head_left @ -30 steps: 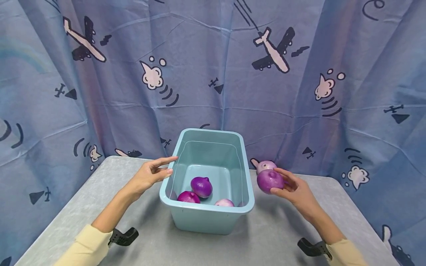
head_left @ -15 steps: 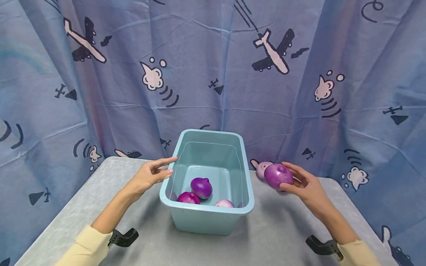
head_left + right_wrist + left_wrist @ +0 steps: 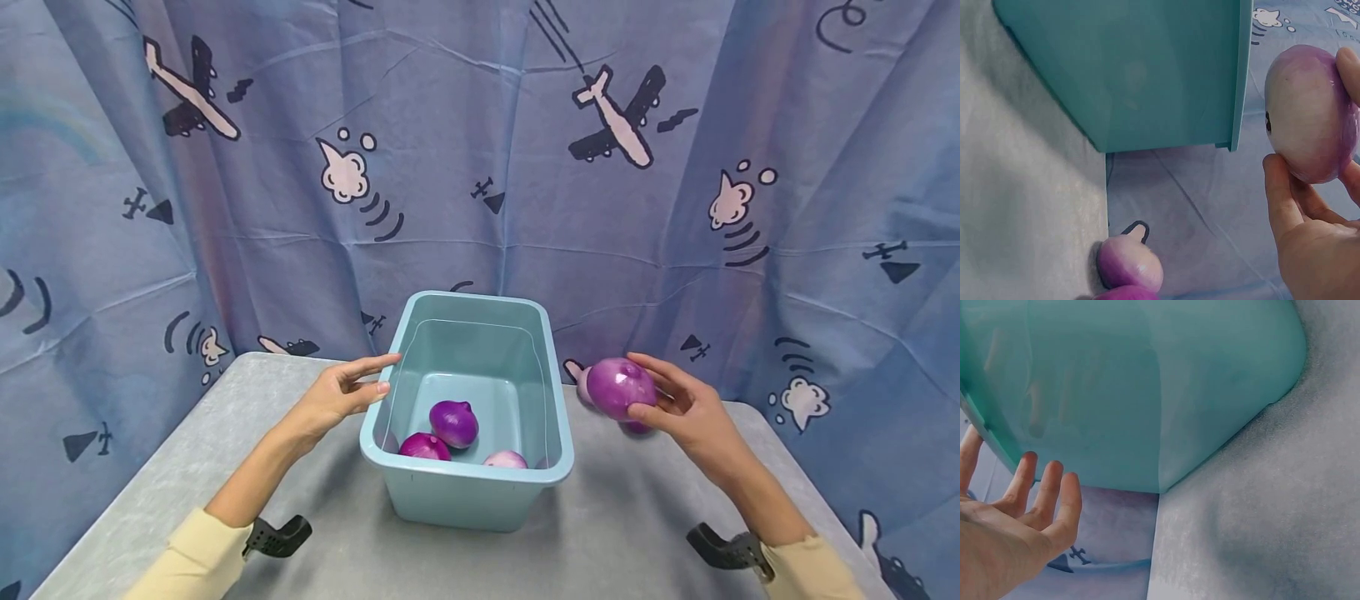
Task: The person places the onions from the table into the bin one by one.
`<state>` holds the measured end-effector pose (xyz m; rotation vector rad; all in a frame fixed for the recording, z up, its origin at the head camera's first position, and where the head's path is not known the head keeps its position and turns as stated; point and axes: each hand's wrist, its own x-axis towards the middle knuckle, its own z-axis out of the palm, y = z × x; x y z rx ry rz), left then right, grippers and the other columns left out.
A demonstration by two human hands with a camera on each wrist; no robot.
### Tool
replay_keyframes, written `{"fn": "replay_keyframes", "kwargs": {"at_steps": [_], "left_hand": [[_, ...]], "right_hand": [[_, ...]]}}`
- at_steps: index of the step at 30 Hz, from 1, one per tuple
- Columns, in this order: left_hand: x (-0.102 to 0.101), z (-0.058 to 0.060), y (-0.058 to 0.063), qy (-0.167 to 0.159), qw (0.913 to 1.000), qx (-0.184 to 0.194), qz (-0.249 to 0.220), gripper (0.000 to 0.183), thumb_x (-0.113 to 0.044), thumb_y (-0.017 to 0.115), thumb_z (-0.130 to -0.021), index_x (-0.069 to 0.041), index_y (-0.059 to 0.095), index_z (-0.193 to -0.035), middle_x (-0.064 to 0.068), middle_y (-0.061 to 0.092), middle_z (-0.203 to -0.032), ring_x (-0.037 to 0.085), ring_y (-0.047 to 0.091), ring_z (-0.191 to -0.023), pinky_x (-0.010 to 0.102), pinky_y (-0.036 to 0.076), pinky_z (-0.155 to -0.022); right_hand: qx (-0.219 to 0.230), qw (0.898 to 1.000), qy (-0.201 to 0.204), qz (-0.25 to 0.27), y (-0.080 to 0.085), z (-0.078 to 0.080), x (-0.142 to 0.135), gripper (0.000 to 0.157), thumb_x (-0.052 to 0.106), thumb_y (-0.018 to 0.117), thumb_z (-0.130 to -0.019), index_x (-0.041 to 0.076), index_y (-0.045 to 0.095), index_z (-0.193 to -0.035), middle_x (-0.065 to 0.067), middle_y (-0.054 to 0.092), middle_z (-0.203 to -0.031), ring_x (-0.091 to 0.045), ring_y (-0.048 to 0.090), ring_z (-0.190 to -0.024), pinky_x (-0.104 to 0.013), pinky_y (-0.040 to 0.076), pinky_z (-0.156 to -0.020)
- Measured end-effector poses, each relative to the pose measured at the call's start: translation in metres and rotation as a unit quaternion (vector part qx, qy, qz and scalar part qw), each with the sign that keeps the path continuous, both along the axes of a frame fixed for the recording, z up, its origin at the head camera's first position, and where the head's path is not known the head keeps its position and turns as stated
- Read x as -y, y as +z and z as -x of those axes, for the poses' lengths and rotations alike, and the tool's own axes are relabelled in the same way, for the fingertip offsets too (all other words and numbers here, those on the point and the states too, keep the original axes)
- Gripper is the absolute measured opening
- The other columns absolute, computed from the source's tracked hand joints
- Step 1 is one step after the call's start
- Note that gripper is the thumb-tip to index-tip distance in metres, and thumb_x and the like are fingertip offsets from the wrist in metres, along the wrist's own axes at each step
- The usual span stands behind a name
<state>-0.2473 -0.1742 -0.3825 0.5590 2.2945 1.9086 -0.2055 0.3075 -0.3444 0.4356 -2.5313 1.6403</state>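
Observation:
My right hand (image 3: 692,417) holds a purple onion (image 3: 620,387) between thumb and fingers, raised to the right of a light blue plastic bin (image 3: 465,496). In the right wrist view this onion (image 3: 1307,115) shows a pale underside with a dark spot. At the bin's left rim, my left hand (image 3: 333,398) touches with index fingertip and thumb; its other fingers (image 3: 1069,497) are spread loosely beside the wall. Inside the bin lie a purple onion (image 3: 453,423), a magenta onion (image 3: 425,446) and a pale pink onion (image 3: 506,459), the last two partly hidden by the front rim.
Behind the held onion, a pinkish-white onion (image 3: 583,386) rests on the grey table (image 3: 315,533), mostly hidden. Another purple onion (image 3: 637,427) peeks out below my right fingers. A blue curtain (image 3: 450,167) with airplane prints hangs along the table's far edge.
My right hand has carried its onion up and slightly right overall, with a small shift back left lately. A purple onion below it has come partly into view. The left hand and bin stay put.

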Motion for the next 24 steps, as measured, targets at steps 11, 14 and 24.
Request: {"fn": "replay_keyframes", "kwargs": {"at_steps": [11, 14, 24], "left_hand": [[-0.001, 0.001, 0.0, 0.002, 1.0, 0.004, 0.003, 0.052, -0.023, 0.071, -0.098, -0.01, 0.056, -0.147, 0.019, 0.047, -0.149, 0.028, 0.058, -0.122, 0.045, 0.048, -0.095], [-0.001, 0.001, 0.0, 0.004, 1.0, 0.004, 0.006, 0.052, -0.023, 0.071, -0.098, -0.011, 0.056, -0.147, 0.019, 0.047, -0.149, 0.029, 0.057, -0.122, 0.046, 0.048, -0.096], [-0.001, -0.001, 0.0, 0.001, 1.0, 0.007, -0.001, 0.052, -0.023, 0.07, -0.098, -0.01, 0.056, -0.147, 0.021, 0.044, -0.15, 0.031, 0.053, -0.127, 0.047, 0.046, -0.099]], "right_hand": [[-0.022, 0.999, 0.023, 0.009, 0.015, 0.002, 0.013, 0.062, 0.011, 0.073, -0.096, 0.019, 0.049, -0.152, -0.017, 0.044, -0.149, -0.041, 0.048, -0.131, -0.027, 0.051, -0.09], [-0.022, 0.999, 0.036, 0.018, 0.019, 0.003, 0.018, 0.062, 0.01, 0.073, -0.096, 0.018, 0.049, -0.152, -0.017, 0.044, -0.15, -0.042, 0.047, -0.132, -0.027, 0.05, -0.091], [-0.033, 0.994, 0.08, 0.067, 0.022, 0.012, 0.041, 0.062, 0.002, 0.073, -0.093, 0.01, 0.049, -0.15, -0.017, 0.048, -0.146, -0.026, 0.057, -0.124, -0.032, 0.052, -0.091]]}}
